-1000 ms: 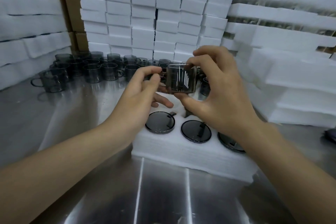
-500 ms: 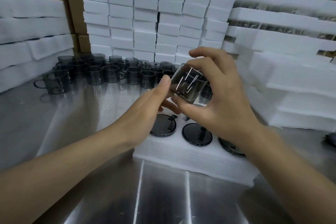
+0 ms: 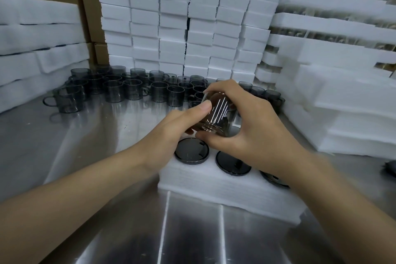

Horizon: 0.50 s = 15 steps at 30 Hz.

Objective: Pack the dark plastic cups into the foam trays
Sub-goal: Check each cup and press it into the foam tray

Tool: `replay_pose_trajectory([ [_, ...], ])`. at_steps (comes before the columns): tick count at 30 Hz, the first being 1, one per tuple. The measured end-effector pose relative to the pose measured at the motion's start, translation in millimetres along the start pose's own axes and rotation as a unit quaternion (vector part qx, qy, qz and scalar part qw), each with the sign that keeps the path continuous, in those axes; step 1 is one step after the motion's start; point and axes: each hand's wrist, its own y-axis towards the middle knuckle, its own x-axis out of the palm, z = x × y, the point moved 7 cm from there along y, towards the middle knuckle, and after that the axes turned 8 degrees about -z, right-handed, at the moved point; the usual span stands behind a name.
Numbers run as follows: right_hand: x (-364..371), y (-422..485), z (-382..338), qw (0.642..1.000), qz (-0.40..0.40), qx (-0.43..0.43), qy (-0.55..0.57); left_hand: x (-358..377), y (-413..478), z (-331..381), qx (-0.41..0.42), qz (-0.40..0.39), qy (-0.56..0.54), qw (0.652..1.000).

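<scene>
While it hangs tilted just above the back of the foam tray (image 3: 214, 186), one dark cup (image 3: 216, 113) sits in my right hand (image 3: 246, 135), whose grip is clenched round it, fingers over the top and thumb beneath. My left hand (image 3: 171, 133) holds nothing; its straight thumb and fingers only rest on the cup's side, likely to steady and aim it at a pocket. Three packed cups (image 3: 191, 150) fill the tray's front row. Behind the tray, loose cups (image 3: 132, 92) wait on the bench (image 3: 107, 199).
</scene>
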Motion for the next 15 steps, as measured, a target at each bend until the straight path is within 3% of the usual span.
replay_pose_trajectory([
  [15,5.0,-0.7,3.5,1.0,-0.004,0.012,-0.019,5.4,-4.7,8.5,-0.03,0.015,0.076,0.997],
])
